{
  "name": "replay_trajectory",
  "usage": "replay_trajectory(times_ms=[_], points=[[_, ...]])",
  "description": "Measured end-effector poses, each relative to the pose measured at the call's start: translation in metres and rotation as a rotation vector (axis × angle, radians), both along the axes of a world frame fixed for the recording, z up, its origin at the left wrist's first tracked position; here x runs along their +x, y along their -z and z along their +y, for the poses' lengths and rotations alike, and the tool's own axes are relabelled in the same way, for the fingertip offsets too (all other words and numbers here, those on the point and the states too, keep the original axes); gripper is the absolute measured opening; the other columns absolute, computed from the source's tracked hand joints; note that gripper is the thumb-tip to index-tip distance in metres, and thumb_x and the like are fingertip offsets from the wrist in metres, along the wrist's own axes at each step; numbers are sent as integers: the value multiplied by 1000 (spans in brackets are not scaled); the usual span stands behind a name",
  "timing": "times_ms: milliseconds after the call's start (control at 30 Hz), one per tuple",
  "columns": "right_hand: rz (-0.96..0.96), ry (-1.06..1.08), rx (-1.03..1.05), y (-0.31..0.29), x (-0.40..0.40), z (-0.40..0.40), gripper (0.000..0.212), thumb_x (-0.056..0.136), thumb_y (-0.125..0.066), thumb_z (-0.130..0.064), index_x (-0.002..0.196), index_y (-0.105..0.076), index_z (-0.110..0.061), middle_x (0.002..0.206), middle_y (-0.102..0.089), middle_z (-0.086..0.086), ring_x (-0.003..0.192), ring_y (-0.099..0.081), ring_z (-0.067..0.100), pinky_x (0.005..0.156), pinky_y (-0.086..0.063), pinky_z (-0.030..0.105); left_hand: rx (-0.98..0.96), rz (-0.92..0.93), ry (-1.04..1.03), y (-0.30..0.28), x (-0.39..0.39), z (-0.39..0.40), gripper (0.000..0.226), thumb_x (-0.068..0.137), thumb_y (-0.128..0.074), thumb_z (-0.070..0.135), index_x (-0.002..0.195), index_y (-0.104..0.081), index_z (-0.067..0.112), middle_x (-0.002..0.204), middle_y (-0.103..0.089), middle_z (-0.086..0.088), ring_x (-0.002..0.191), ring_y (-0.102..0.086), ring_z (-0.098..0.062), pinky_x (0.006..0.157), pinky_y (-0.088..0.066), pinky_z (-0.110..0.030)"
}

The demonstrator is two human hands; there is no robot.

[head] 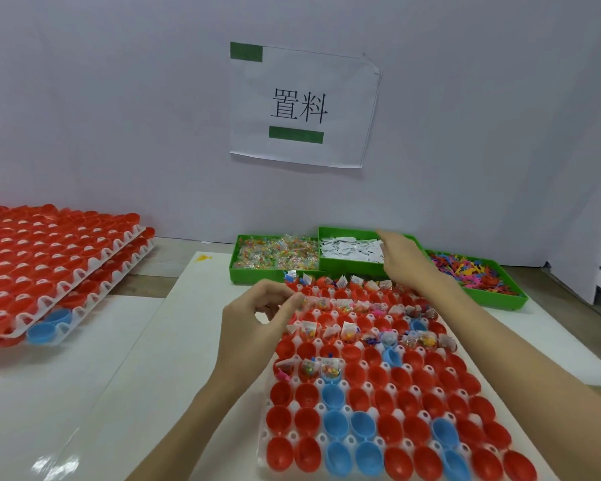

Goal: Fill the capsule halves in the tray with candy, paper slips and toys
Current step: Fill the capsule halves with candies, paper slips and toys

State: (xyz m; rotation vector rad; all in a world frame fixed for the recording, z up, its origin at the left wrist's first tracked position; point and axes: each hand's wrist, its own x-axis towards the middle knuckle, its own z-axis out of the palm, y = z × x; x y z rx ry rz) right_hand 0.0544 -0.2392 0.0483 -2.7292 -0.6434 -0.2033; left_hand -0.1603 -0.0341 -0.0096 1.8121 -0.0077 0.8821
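Note:
A white tray point(266, 432) holds several red capsule halves point(399, 378) and a few blue ones point(334, 424). Halves in the far rows hold candy packets, paper slips and toys; the near rows hold nothing. My left hand point(254, 315) hovers at the tray's far left edge, its fingers curled round a clear candy packet point(302, 302). My right hand point(404, 260) reaches across the tray into the green bin of white paper slips point(347, 249). Its fingertips are hidden among the slips. A green candy bin point(275, 253) stands left of the slips and a bin of coloured toys point(472, 272) stands to their right.
Stacked trays of red capsule halves point(49, 258) sit at the far left, with two blue halves point(51, 324) at their near corner. A white board point(146, 359) lies under the work tray. A wall with a paper sign point(302, 105) rises right behind the bins.

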Motion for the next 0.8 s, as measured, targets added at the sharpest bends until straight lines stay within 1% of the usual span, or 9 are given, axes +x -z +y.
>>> replay_trajectory(times_ms=[100, 167, 233, 333, 433, 600, 667, 733, 800], points=[[116, 17, -179, 6, 25, 4, 66, 101, -40, 9, 160, -28, -18, 162, -35, 14, 145, -40, 32, 117, -37, 41, -36, 9, -18, 1, 2, 7, 6, 89, -76, 29, 91, -73, 25, 81, -76, 13, 81, -71, -13, 70, -54, -18], [183, 4, -230, 6, 38, 4, 49, 107, -42, -6, 154, -43, -21, 161, -38, 12, 142, -43, 32, 115, -37, 41, -50, 9, -29, 0, 2, 11, 5, 90, -76, 28, 91, -73, 24, 81, -76, 13, 81, -71, -13, 69, -53, -18], [200, 3, -210, 0, 48, 4, 35, 106, -53, -21, 140, -60, -20, 154, -49, 10, 138, -49, 30, 115, -37, 41, -52, 7, -35, -2, 3, 12, 4, 90, -76, 27, 90, -73, 25, 81, -75, 13, 80, -70, -12, 68, -53, -17], [188, 36, -161, -6, 56, 5, 20, 94, -72, -21, 113, -75, -17, 137, -63, 13, 124, -60, 29, 105, -46, 40, -45, 19, -32, -2, 3, 11, 4, 90, -76, 27, 90, -72, 25, 80, -75, 12, 80, -70, -14, 68, -53, -19], [129, 68, -115, -1, 55, 6, 9, 89, -78, -17, 97, -76, -14, 128, -67, 14, 117, -63, 30, 97, -48, 37, -41, 33, -30, -2, 3, 10, 5, 89, -77, 27, 89, -73, 25, 81, -76, 11, 79, -70, -14, 67, -52, -17], [17, 90, 22, 11, 49, 0, 20, 95, -71, -21, 110, -75, -9, 119, -72, 15, 103, -67, 28, 97, -52, 42, -27, 63, -34, -2, 2, 9, 5, 89, -78, 27, 89, -73, 24, 81, -76, 9, 79, -70, -13, 67, -50, -14], [-8, 102, 75, 13, 47, -5, 21, 97, -68, -19, 112, -76, -6, 118, -73, 17, 104, -68, 29, 98, -53, 43, -26, 76, -33, -2, 2, 8, 5, 88, -78, 27, 89, -74, 24, 81, -76, 10, 79, -70, -12, 67, -50, -13], [-55, 113, 149, 13, 44, -10, 22, 98, -67, -16, 112, -76, -2, 116, -73, 18, 104, -68, 29, 97, -53, 40, -21, 92, -32, -2, 1, 7, 4, 88, -78, 27, 89, -75, 24, 81, -75, 12, 80, -70, -10, 67, -52, -14], [-117, 124, 201, 11, 39, -14, 20, 99, -65, -12, 109, -76, 0, 108, -75, 17, 93, -67, 26, 86, -50, 34, -8, 108, -30, -2, 1, 6, 4, 88, -78, 27, 89, -75, 25, 82, -76, 12, 82, -71, -10, 69, -54, -18]])
